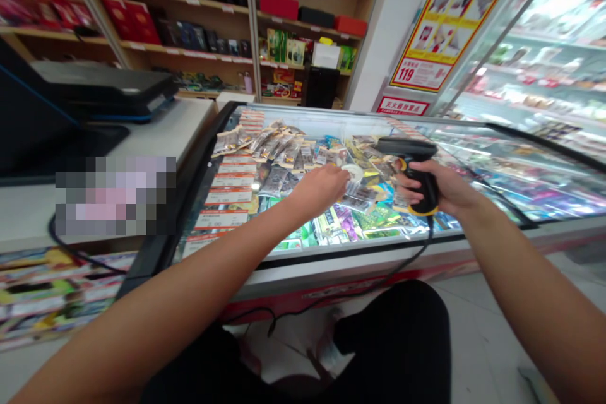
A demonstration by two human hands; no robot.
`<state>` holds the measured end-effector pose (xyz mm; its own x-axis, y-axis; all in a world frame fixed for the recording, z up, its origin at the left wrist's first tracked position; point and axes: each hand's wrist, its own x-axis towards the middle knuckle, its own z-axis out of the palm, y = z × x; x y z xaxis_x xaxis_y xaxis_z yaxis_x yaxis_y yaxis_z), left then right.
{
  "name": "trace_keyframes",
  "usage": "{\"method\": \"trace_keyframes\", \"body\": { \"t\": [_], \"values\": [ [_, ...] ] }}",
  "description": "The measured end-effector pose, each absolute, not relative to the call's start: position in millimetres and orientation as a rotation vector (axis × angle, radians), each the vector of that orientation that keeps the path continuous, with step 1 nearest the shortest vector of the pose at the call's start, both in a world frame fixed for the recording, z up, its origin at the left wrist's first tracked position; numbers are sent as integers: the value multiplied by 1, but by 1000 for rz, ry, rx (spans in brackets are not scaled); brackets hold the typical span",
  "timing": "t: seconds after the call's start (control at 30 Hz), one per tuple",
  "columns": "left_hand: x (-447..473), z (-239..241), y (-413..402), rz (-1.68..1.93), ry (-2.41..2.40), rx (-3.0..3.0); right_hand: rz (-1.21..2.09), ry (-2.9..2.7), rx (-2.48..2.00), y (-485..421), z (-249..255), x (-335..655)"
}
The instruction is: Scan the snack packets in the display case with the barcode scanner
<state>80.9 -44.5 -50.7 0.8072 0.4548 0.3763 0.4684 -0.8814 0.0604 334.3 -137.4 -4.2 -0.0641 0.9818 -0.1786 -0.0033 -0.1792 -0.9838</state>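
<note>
My right hand (445, 186) is wrapped round the grip of a black and yellow barcode scanner (423, 186), held over the freezer's glass top with its cable hanging down. The scanner's head points left. My left hand (324, 189) has its fingers curled together just left of the scanner, at the edge of a pale, whitish patch of packaging (353, 175). Blur hides what those fingers hold, if anything. Around and beyond the left hand, small snack packets (284, 145) with dark contents lie in an overlapping pile on the glass.
The chest freezer (379, 252) has a dark raised frame on its left. Beside it stands a counter (189, 123) with a dark machine (108, 85). The scanner's cable (407, 262) loops along the freezer front above my knees. Stocked shelves (189, 0) stand behind.
</note>
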Motion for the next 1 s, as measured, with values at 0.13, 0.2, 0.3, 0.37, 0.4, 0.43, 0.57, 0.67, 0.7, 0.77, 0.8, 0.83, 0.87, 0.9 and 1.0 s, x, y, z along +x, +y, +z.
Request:
{"method": "trace_keyframes", "body": {
  "t": [0.13,0.2,0.3,0.37,0.4,0.43,0.57,0.67,0.7,0.77,0.8,0.83,0.87,0.9,1.0],
  "values": [
    [67,-53,-17,-837,-1042,-3092,975,-1626,-1616,-149,3,333],
    [61,-56,-7,-898,-1160,-3126,683,-1884,-1740,-152,7,327],
    [56,-58,2,-926,-1245,-3170,459,-2145,-1776,-153,8,317],
    [53,-58,6,-921,-1247,-3181,436,-2209,-1783,-152,6,316],
    [52,-58,7,-916,-1246,-3174,428,-2218,-1790,-151,5,317],
    [52,-58,8,-909,-1250,-3162,421,-2218,-1797,-150,3,319],
    [49,-56,11,-870,-1274,-3125,437,-2209,-1810,-148,-1,327],
    [48,-56,11,-851,-1257,-3115,464,-2201,-1802,-147,-3,329],
    [48,-56,12,-850,-1248,-3111,465,-2196,-1797,-147,-4,329],
    [48,-57,12,-849,-1229,-3106,461,-2185,-1789,-146,-5,329],
    [48,-57,12,-850,-1224,-3105,457,-2178,-1790,-146,-6,328],
    [48,-58,13,-847,-1222,-3103,454,-2170,-1796,-147,-6,328],
    [48,-58,13,-841,-1223,-3102,450,-2163,-1801,-147,-7,328],
    [48,-59,14,-833,-1225,-3101,446,-2158,-1806,-147,-7,328],
    [48,-60,15,-798,-1216,-3077,437,-2140,-1823,-147,-9,329]
  ]
}}
